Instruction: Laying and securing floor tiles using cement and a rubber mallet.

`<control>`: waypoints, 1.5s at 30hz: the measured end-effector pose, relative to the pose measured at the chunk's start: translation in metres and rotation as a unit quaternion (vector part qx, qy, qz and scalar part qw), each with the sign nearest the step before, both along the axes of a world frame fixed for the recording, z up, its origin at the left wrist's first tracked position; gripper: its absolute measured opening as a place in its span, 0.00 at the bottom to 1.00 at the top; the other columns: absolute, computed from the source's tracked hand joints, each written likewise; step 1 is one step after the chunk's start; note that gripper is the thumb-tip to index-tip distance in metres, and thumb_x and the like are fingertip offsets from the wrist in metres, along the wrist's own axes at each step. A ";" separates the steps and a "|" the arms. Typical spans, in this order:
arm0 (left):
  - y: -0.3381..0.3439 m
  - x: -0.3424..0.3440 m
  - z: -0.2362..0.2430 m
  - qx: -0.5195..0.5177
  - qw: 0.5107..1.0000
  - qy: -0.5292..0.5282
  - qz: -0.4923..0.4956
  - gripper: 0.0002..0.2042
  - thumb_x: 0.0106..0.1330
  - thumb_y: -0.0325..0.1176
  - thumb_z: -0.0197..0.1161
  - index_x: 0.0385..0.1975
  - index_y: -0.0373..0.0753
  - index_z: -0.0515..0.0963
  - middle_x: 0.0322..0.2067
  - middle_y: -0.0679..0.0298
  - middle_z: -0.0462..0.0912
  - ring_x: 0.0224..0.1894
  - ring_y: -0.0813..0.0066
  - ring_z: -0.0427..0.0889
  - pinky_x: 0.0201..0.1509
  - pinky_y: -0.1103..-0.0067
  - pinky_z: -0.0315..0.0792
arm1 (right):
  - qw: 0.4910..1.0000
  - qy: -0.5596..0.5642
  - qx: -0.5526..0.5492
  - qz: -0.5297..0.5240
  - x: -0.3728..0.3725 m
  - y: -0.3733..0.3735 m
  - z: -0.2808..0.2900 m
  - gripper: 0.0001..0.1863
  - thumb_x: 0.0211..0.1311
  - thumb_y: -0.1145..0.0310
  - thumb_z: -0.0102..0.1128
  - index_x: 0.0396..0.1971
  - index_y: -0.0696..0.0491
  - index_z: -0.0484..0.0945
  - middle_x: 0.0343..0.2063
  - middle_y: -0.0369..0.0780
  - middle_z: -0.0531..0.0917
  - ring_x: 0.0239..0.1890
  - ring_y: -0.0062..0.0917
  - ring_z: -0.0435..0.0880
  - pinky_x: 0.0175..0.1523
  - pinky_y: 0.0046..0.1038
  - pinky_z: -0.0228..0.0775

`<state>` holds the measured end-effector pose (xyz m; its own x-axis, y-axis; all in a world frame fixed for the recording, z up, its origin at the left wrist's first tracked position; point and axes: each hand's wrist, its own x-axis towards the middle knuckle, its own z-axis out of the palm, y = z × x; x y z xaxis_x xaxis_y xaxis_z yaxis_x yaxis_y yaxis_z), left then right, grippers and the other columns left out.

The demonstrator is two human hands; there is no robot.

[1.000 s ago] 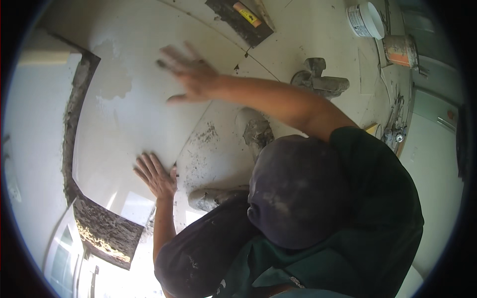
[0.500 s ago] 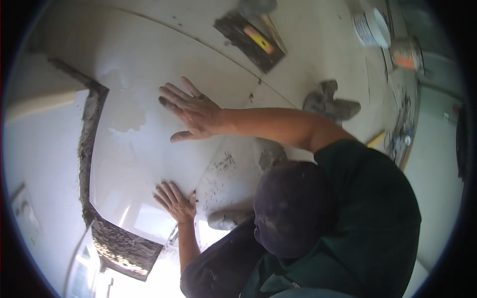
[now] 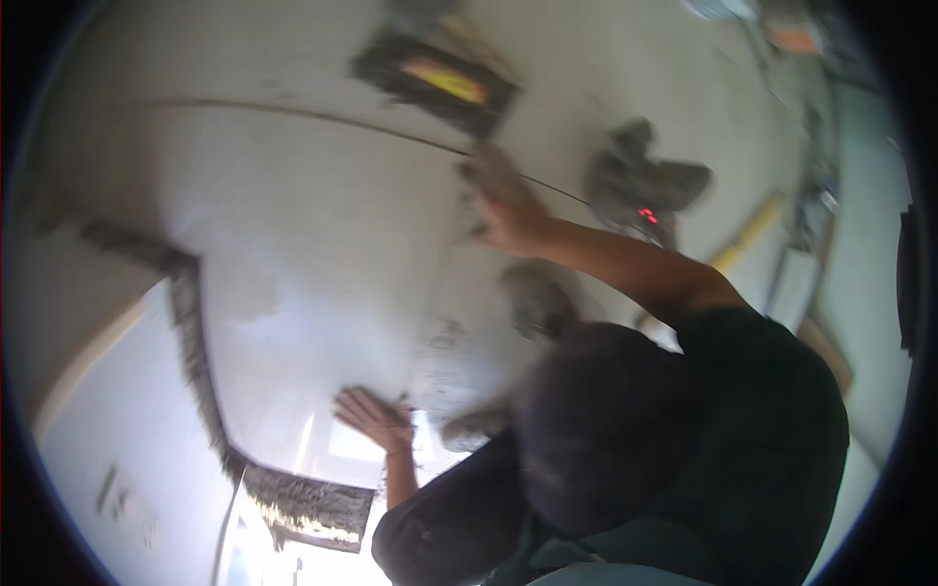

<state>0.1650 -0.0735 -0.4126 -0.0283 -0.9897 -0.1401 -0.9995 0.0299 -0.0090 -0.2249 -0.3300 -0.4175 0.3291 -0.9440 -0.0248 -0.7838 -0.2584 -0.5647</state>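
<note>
My left hand (image 3: 376,415) lies palm down, fingers spread, on a large pale glossy tile (image 3: 283,342), bordered at the left by a rough dark mortar-filled gap (image 3: 195,347). My right hand (image 3: 503,200), blurred, is farther up at the tile's right side near a thin dark joint (image 3: 371,132), thumb and fingers apart, holding nothing that I can see. Just above it lies a dark flat trowel (image 3: 440,83) with a yellow and orange handle. To its right sits a grey, dusty tool (image 3: 635,171) with small red lights.
My dark-clad knees (image 3: 601,420) and dusty shoes (image 3: 537,298) occupy the lower middle. A yellow bar (image 3: 747,234) lies at the right beside other blurred items. A white bucket (image 3: 713,8) and an orange-banded container (image 3: 791,34) stand top right. Pale walls (image 3: 147,439) curve along both sides.
My right hand has moved right, toward the trowel, and is blurred. My left hand stays spread on the tile, appearing lower as the view shifts. Red lights now show on the grey tool.
</note>
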 end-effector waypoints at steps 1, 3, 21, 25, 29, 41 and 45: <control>-0.011 -0.012 -0.003 -0.027 0.997 0.069 -0.026 0.46 0.67 0.67 0.44 0.72 0.33 0.47 0.72 0.41 0.46 0.75 0.40 0.42 0.74 0.43 0.35 | 1.000 -0.011 -0.022 -0.014 -0.016 0.001 -0.007 0.60 0.33 0.54 0.82 0.68 0.58 0.57 0.69 0.58 0.54 0.72 0.57 0.49 0.75 0.51 0.43; -0.019 -0.020 -0.005 -0.010 0.996 0.077 -0.035 0.45 0.68 0.67 0.43 0.72 0.34 0.48 0.72 0.41 0.46 0.74 0.40 0.44 0.74 0.43 0.36 | 0.999 0.028 -0.039 -0.016 -0.025 -0.007 0.011 0.56 0.33 0.61 0.82 0.66 0.56 0.61 0.65 0.53 0.62 0.68 0.53 0.58 0.70 0.50 0.53; -0.012 -0.011 0.006 0.038 0.995 0.094 -0.010 0.46 0.65 0.67 0.48 0.68 0.29 0.54 0.68 0.37 0.55 0.72 0.31 0.48 0.71 0.38 0.36 | 0.988 0.072 -0.120 0.067 -0.014 -0.032 0.014 0.43 0.34 0.65 0.80 0.58 0.52 0.72 0.62 0.50 0.67 0.60 0.48 0.66 0.62 0.47 0.61; -0.071 -0.007 0.023 0.052 0.982 0.176 -0.043 0.49 0.60 0.67 0.56 0.66 0.26 0.57 0.67 0.35 0.56 0.72 0.33 0.50 0.73 0.43 0.39 | 0.982 0.108 -0.084 0.128 0.021 -0.057 0.057 0.41 0.38 0.59 0.79 0.57 0.53 0.73 0.64 0.51 0.65 0.65 0.49 0.62 0.66 0.49 0.57; -0.187 -0.010 0.039 0.023 0.975 0.186 -0.121 0.47 0.62 0.57 0.62 0.68 0.24 0.53 0.69 0.36 0.52 0.73 0.39 0.50 0.75 0.53 0.45 | 0.983 -0.017 -0.119 0.138 0.084 -0.139 0.037 0.37 0.57 0.47 0.66 0.61 0.55 0.70 0.66 0.55 0.62 0.70 0.53 0.55 0.71 0.51 0.49; -0.495 -0.006 -0.017 -0.139 0.979 0.102 0.112 0.42 0.68 0.55 0.52 0.69 0.24 0.51 0.71 0.41 0.50 0.75 0.48 0.44 0.78 0.61 0.37 | 0.964 0.183 -0.190 -0.009 0.206 -0.422 -0.044 0.46 0.66 0.35 0.44 0.66 0.64 0.60 0.70 0.52 0.59 0.74 0.41 0.52 0.76 0.42 0.41; -0.507 -0.011 -0.014 -0.104 0.976 0.136 0.132 0.43 0.66 0.52 0.58 0.69 0.24 0.50 0.71 0.39 0.49 0.75 0.45 0.44 0.78 0.60 0.38 | 0.955 0.242 -0.168 -0.034 0.222 -0.478 -0.039 0.46 0.65 0.33 0.42 0.70 0.57 0.57 0.72 0.49 0.55 0.76 0.38 0.48 0.77 0.41 0.35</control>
